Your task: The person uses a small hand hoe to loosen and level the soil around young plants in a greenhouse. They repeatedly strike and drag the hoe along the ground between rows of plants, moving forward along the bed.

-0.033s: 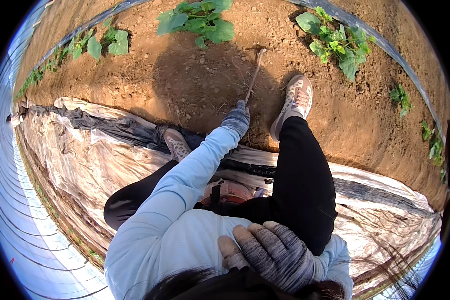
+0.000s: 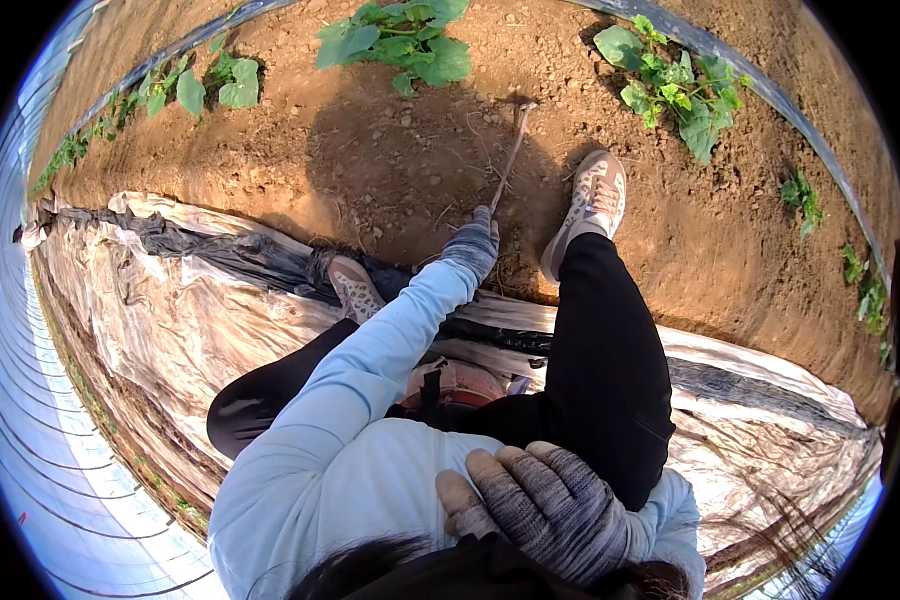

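Note:
My left hand (image 2: 473,243), in a grey knitted glove with a pale blue sleeve, is stretched forward and shut on the thin handle of a small hoe (image 2: 505,165). The hoe's head (image 2: 520,104) rests in the brown soil ahead of me. My right hand (image 2: 550,505), gloved the same way, lies flat with fingers spread on dark hair at the bottom of the view and holds nothing. I am crouching in black trousers. One beige shoe (image 2: 590,200) is planted on the soil, the other (image 2: 353,287) at the edge of the plastic sheet.
Crumpled white and black plastic sheeting (image 2: 170,300) runs across the ground behind my feet. Leafy green plants (image 2: 400,40) (image 2: 670,85) (image 2: 220,85) stand in a row on the soil. A dark pipe (image 2: 770,95) curves past on the right. A round reddish thing with a black strap (image 2: 460,385) sits under me.

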A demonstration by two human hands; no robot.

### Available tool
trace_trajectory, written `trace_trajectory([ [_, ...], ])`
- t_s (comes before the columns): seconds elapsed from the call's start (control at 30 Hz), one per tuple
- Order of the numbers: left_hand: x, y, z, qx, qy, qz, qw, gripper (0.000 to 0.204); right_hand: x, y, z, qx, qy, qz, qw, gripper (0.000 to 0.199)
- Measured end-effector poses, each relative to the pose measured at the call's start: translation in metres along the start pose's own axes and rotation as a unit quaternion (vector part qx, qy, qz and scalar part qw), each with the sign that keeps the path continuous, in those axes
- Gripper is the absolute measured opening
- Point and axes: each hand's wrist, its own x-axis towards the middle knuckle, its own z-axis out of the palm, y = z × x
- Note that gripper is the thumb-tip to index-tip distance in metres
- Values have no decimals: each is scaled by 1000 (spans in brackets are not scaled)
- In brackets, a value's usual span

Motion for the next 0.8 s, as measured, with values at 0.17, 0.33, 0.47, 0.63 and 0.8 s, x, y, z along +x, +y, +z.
trace_trajectory([
  [0.17, -59, -49, -28, 318, 9, 201, 927, 36, -2, -4, 5, -18, 16, -13, 1000, 31],
  [0.33, -92, -59, -45, 331, 46, 192, 923, 39, -4, -1, 1, -13, 10, -15, 1000, 31],
  [0.47, -40, -8, -48, 293, 91, 176, 935, 39, -7, -3, 7, -10, 27, 4, 1000, 31],
  [0.63, 30, 105, -36, 282, 96, 183, 937, 37, -10, 0, 6, -21, 16, 9, 1000, 31],
  [0.8, 74, 106, -1, 331, 21, 39, 943, 43, -11, 3, 5, -10, -5, 24, 1000, 33],
])
